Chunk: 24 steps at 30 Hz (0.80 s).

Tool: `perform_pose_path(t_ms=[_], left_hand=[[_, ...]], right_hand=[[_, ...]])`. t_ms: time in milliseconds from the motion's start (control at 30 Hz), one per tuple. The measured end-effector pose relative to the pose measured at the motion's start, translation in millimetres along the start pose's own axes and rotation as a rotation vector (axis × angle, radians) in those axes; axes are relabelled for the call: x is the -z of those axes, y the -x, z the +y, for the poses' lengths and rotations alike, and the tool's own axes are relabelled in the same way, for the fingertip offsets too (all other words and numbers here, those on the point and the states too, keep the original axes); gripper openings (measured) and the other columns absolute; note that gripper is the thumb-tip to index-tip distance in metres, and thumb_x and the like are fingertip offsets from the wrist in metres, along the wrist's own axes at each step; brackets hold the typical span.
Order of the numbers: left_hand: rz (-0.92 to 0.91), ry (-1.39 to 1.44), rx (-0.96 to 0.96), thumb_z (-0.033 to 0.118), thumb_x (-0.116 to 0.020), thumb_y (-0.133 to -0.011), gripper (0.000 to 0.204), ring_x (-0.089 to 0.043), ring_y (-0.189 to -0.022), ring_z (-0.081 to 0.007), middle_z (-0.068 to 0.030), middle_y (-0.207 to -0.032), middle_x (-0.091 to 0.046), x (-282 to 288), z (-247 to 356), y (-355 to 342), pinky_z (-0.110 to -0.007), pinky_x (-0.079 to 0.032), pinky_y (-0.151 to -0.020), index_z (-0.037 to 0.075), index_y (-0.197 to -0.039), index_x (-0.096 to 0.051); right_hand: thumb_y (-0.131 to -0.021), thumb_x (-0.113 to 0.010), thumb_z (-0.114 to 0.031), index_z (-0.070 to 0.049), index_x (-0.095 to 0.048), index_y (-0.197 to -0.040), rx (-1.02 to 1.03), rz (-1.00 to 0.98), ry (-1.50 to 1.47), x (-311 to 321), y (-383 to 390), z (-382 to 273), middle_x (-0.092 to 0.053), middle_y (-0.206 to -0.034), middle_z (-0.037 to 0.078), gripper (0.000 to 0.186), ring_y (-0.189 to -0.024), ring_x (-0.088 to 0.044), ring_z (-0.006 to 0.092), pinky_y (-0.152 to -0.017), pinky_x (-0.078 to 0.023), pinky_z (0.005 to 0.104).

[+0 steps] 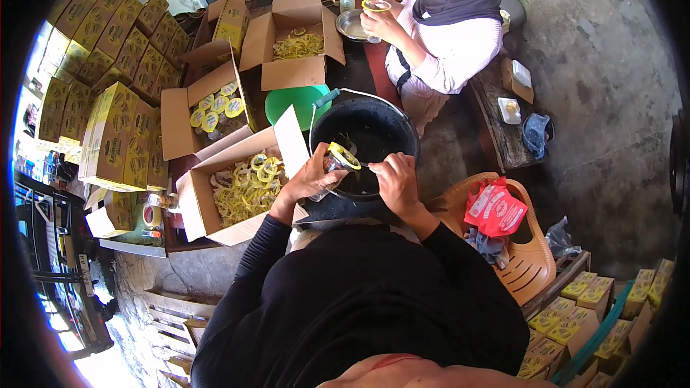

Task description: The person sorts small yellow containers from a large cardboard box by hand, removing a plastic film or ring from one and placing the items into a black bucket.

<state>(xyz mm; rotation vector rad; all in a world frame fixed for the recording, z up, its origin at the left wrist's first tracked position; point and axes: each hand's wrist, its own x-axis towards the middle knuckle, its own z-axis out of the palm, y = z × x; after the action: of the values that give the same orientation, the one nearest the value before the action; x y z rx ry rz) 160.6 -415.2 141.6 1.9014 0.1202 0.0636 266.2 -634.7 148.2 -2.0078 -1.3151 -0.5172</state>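
Observation:
My left hand [310, 179] is wrapped round a clear plastic cup [345, 156] with a yellow-rimmed film lid, tilted over the black bucket [402, 126]. Close to the cup's rim, my right hand [395, 181] is closed, fingertips pinched together. A small thin bit shows at those fingertips, too small to name. The bucket has a wire handle with a green grip [327, 98], and its dark inside holds a few pale scraps. Left of my left hand stands an open carton [208, 226] full of yellow lid strips and rings.
Behind it are a carton of sealed cups [180, 118], a carton of yellow strips [287, 75] and a green basin [277, 104]. Stacked yellow-brown cartons [118, 140] rise at left. Across the table another person [453, 50] holds a cup. A plastic chair [528, 273] with a red bag [496, 208] stands right.

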Motion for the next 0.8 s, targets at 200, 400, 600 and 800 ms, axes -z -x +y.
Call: perform_pose_path(t_ms=[200, 400, 600, 800], left_hand=[[0.078, -0.240, -0.116, 0.031, -0.070, -0.090, 0.050, -0.061, -0.077, -0.0179, -0.0121, -0.088, -0.061, 1.0, 13.1, -0.9, -0.031, -0.050, -0.070, 0.003, -0.125, -0.046], [-0.007, -0.036, 0.068, 0.027, -0.068, -0.091, 0.046, -0.056, -0.079, -0.0163, -0.0127, -0.094, -0.061, -0.6, 11.4, 0.7, -0.031, -0.049, -0.074, 0.004, -0.124, -0.047], [-0.015, -0.052, 0.012, 0.025, -0.074, -0.086, 0.048, -0.055, -0.087, -0.0134, -0.0084, -0.097, -0.061, -7.6, 7.0, -0.8, -0.029, -0.047, -0.078, 0.003, -0.118, -0.046], [-0.042, 0.195, 0.032, 0.024, -0.078, -0.081, 0.055, -0.052, -0.099, -0.0130, -0.0068, -0.106, -0.058, -8.0, 10.7, -5.7, -0.030, -0.045, -0.087, 0.002, -0.122, -0.047]], right_hand=[[-0.078, -0.071, -0.004, -0.012, -0.066, -0.090, -0.019, -0.016, 0.000, 11.2, -5.5, 6.3, -0.051, -0.080, 0.003, 0.016, -0.081, -0.054, 0.0223, -0.079, -0.041, 0.0380], [-0.081, -0.070, -0.005, -0.011, -0.065, -0.090, 0.045, -0.016, 0.066, 5.2, 0.2, 8.5, -0.050, -0.079, 0.002, 0.011, -0.081, -0.054, 0.0212, -0.079, -0.041, 0.0374], [-0.081, -0.069, -0.005, -0.010, -0.066, -0.091, 0.054, -0.040, 0.000, 3.4, -1.6, 10.6, -0.050, -0.079, 0.002, 0.012, -0.080, -0.054, 0.0207, -0.079, -0.041, 0.0369], [-0.080, -0.069, -0.004, -0.011, -0.066, -0.090, 0.067, -0.002, 0.041, 7.0, -1.0, 17.2, -0.050, -0.079, 0.002, 0.013, -0.080, -0.054, 0.0210, -0.079, -0.041, 0.0369]])
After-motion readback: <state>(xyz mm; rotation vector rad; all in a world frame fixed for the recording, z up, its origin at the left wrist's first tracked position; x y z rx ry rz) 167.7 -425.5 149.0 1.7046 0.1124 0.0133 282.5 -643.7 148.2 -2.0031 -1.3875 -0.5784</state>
